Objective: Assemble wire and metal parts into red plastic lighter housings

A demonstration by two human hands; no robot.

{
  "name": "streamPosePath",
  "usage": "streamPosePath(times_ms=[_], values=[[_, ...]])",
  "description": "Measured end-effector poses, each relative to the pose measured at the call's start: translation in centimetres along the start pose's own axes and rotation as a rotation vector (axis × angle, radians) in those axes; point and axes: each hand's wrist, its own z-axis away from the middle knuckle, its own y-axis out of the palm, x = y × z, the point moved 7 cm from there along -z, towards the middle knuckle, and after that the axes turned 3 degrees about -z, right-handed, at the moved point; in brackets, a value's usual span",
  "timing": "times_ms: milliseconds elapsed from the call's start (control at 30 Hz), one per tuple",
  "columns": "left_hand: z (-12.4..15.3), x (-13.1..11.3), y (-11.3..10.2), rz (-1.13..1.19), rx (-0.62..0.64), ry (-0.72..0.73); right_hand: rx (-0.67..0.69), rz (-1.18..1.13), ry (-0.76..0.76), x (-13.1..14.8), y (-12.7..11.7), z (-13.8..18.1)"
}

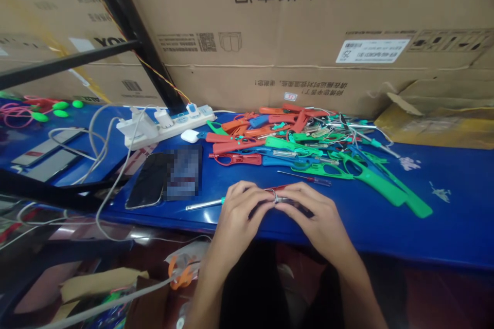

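Observation:
Over the front of the blue table, my left hand (243, 208) and my right hand (314, 211) meet with fingers closed, pinching a small lighter part (276, 198) with thin pale wire on it. Most of this part is hidden by my fingers. A metal lighter tube (204, 204) with a teal end sticks out left of my left hand; whether it joins the held part I cannot tell. Just behind my fingertips lies a red piece (281, 186), partly covered. Beyond it rests a thin screwdriver (304, 178) with a clear reddish handle.
Red, green and blue lighter shells (239, 144) with metal tubes and wires are heaped behind my hands. Two green shells (386, 185) lie at right. Left are a phone (146, 180), a power strip (173, 127) and loose white cables. Large cardboard boxes (293, 20) stand behind.

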Motion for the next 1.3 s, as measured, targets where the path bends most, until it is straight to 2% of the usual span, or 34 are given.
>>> streamPosePath(times_ms=[200, 533, 1133, 1300], values=[[-0.04, 0.27, 0.01, 0.012, -0.024, 0.001, 0.052, 0.013, -0.041, 0.09, 0.29, -0.11], [0.05, 0.47, -0.27, -0.028, -0.028, -0.079, 0.02, 0.02, -0.016, -0.26, -0.22, 0.14], [-0.18, -0.18, -0.4, 0.047, -0.025, -0.035, 0.016, -0.047, -0.039, 0.48, -0.19, 0.09], [-0.22, -0.11, -0.62, 0.082, -0.026, -0.077, -0.023, -0.06, -0.026, 0.25, -0.46, 0.22]])
